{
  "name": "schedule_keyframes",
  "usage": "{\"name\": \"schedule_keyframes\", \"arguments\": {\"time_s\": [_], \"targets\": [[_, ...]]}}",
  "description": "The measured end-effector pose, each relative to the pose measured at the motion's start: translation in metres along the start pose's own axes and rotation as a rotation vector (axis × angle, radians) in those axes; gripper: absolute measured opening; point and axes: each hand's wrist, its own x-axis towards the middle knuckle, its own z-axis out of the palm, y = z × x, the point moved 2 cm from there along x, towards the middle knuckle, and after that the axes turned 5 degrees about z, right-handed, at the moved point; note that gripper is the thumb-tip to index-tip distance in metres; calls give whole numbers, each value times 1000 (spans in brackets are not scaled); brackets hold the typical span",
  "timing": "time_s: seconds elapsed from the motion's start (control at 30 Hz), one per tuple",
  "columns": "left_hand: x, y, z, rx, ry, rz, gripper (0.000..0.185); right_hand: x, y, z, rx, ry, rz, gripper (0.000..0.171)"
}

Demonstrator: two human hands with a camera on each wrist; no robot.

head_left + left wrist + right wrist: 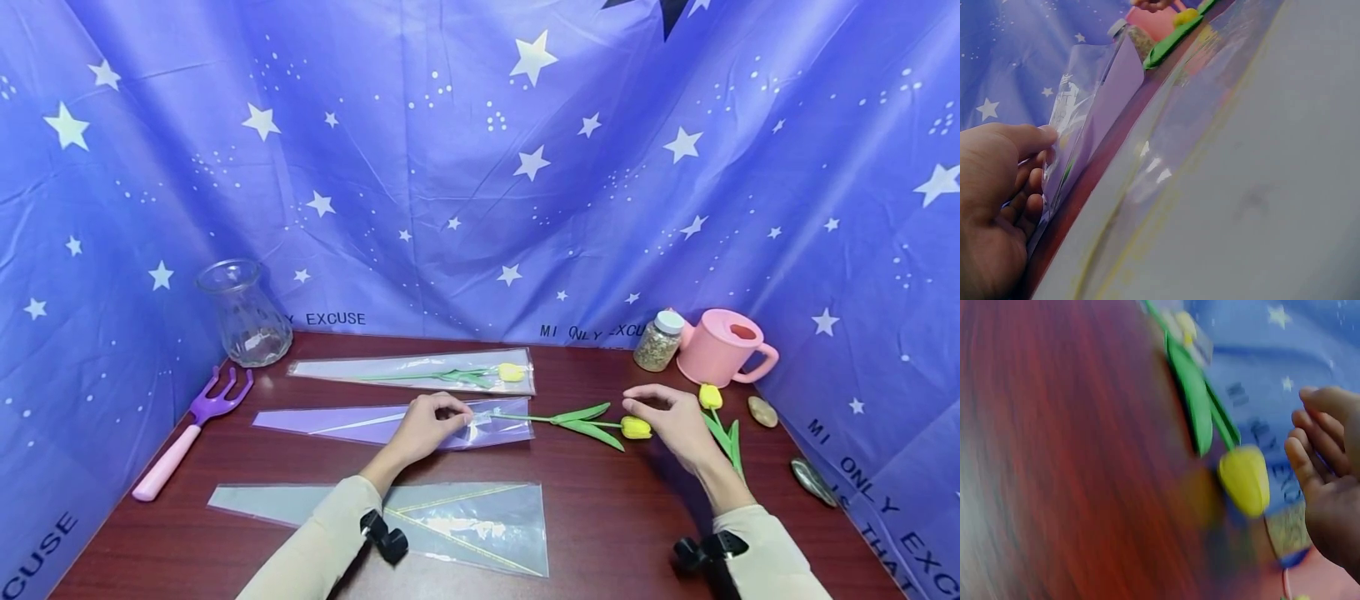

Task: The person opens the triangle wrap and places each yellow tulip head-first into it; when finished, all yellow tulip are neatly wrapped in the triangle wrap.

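My left hand [429, 429] pinches the clear film of a purple flower sleeve [360, 423], thumb and fingers at its edge in the left wrist view. A yellow tulip [636, 427] lies with its stem end in the sleeve's wide mouth, while its leaves and bloom stick out to the right. Beside the bloom is my right hand [667, 421], its fingers loosely bent. The right wrist view shows a gap between this hand and the tulip, with nothing held. Behind the purple sleeve lies a white sleeve [322, 367] with another yellow tulip [512, 372] inside.
A grey sleeve [495, 500] lies in front. At left stand a glass vase [255, 333] and a purple hand rake [217, 404]. At right are a jar [658, 346], a pink watering can [712, 350], another tulip [710, 397] and two stones, one tan [762, 412], one dark [812, 482].
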Motion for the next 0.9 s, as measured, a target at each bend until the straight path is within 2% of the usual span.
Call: {"name": "schedule_keyframes", "arguments": {"time_s": [0.17, 0.4, 0.9], "targets": [[-1, 0, 0, 4, 1, 0, 4, 0, 15, -9, -89, -52, -41, 34], [1, 0, 1, 7, -4, 1, 4, 0, 26, -3, -113, -148, -79, 28], [1, -1, 1, -17, 4, 11, 6, 5, 37, 10, -235, -131, -155, 19]]}}
